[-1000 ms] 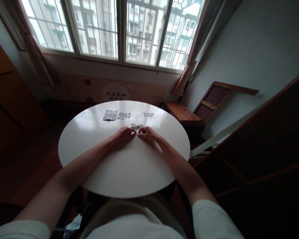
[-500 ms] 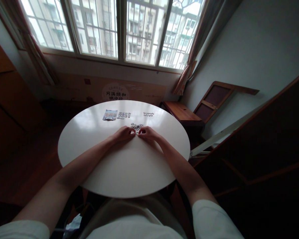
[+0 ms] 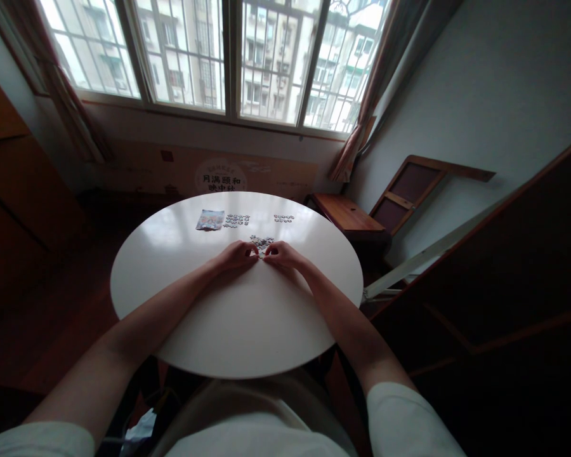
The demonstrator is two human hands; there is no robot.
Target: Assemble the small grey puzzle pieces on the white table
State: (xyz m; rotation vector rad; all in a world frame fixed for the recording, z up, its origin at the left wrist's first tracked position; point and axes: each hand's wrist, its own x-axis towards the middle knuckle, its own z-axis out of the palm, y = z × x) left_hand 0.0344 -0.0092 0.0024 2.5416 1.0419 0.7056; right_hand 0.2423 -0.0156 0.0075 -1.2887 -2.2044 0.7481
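Barely any change, so little progress imo. Left hand (image 3: 239, 254) and right hand (image 3: 282, 254) still curled narrow at a piece (image 3: 261, 256), can't tell if gripped.

Puzzle pieces (image 3: 261, 242) on table (image 3: 247, 317), packet (image 3: 210, 219) at left

Puzzle pieces (image 3: 261, 242) partly hidden; sleeves (image 3: 38, 439) cropped
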